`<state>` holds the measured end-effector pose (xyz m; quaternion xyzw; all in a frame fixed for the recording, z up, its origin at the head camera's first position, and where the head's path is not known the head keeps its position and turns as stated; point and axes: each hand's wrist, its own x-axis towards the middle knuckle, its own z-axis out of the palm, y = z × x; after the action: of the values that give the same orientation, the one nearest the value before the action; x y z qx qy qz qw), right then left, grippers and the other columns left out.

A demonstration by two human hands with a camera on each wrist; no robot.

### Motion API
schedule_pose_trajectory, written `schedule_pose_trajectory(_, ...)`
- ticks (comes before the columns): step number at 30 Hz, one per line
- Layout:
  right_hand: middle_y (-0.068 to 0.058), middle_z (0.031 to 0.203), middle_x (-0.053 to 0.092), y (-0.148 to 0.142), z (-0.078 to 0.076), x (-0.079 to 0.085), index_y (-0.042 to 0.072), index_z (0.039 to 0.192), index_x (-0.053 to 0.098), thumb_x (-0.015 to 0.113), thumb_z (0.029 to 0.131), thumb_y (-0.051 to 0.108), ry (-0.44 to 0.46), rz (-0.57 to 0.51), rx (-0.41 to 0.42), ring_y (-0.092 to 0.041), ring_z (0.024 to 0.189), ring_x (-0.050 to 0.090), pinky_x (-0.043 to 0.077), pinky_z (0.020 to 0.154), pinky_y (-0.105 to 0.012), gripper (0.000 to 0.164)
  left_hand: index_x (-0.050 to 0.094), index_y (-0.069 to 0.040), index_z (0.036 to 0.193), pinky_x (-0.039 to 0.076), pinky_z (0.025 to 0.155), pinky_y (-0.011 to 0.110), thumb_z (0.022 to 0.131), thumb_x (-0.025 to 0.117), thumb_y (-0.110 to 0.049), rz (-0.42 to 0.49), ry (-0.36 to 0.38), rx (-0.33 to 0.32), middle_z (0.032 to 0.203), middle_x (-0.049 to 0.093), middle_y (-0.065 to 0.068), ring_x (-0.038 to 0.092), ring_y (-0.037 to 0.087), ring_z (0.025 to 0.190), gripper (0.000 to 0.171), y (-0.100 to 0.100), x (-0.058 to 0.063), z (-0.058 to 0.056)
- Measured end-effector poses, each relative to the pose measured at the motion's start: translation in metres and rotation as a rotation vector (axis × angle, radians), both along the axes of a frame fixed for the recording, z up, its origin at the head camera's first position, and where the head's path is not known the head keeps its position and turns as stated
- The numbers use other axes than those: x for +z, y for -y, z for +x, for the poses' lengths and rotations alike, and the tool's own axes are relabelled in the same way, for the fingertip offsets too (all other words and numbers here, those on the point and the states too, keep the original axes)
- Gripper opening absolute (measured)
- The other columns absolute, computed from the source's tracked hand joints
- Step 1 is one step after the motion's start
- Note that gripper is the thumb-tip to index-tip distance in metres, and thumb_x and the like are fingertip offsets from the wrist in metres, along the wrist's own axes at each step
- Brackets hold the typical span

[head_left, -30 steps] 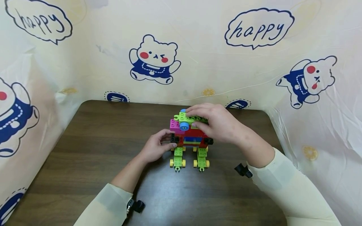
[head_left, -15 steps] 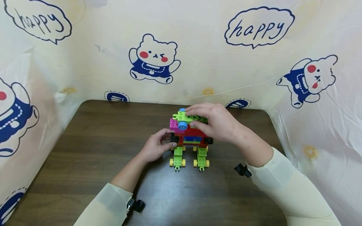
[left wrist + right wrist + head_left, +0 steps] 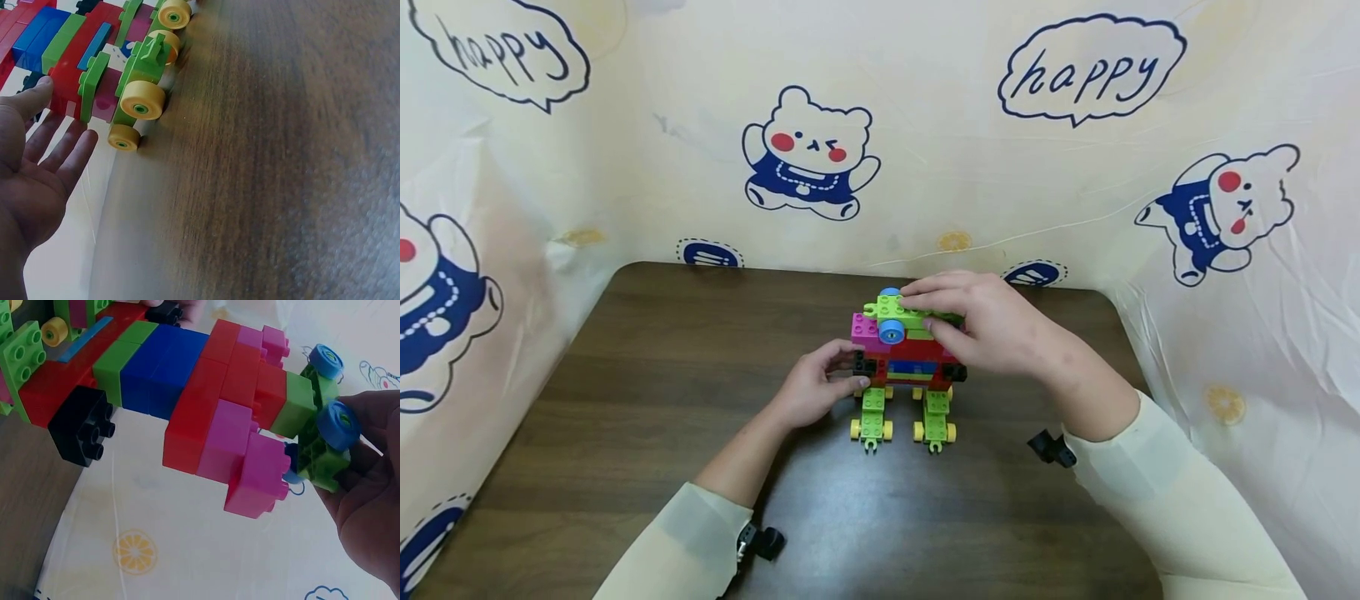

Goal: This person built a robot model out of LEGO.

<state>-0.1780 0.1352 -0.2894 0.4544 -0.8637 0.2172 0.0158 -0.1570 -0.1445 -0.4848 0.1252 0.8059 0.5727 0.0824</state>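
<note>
A building-block model stands on two green wheeled bases with yellow wheels. Its body has red bricks, blue bricks, pink bricks and black side bricks. My left hand holds the model's left side, the thumb on a red brick and the other fingers behind. On top, my right hand grips a green wheeled block with blue wheels. That block touches a light green brick above the red ones; the hand hides part of it.
The model stands on a dark wooden table. A pale printed sheet rises behind and at both sides of the table. Small black cameras sit at both wrists.
My right hand and the green wheeled block shifted slightly left, then slightly right. My left hand and the lower model stay nearly still.
</note>
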Motion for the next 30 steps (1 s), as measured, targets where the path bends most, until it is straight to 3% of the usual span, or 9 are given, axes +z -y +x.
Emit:
schedule_pose_trajectory(21,-0.005,0.137,0.068,0.005,0.007,0.002,0.014,0.130,0.074,0.076,0.094,0.012,-0.070,0.007,-0.014,-0.024,0.123,0.062,0.056,0.097,-0.043,0.036,0.065,-0.025,0.127,0.052,0.102,0.053,0.094,0.080,-0.023,-0.003,-0.011,-0.001,0.126,0.069,-0.002,0.066,0.025,0.120,0.037,0.000,0.001,0.000)
schedule_pose_trajectory(30,-0.005,0.137,0.068,0.006,0.010,-0.005,0.013,0.129,0.074,0.076,0.093,0.012,-0.135,-0.011,-0.030,-0.022,0.114,0.063,0.057,0.086,-0.036,0.036,0.065,-0.027,0.126,0.052,0.102,0.054,0.094,0.080,-0.023,-0.008,0.008,0.004,0.126,0.069,-0.004,0.065,0.024,0.121,0.036,0.000,0.002,0.000)
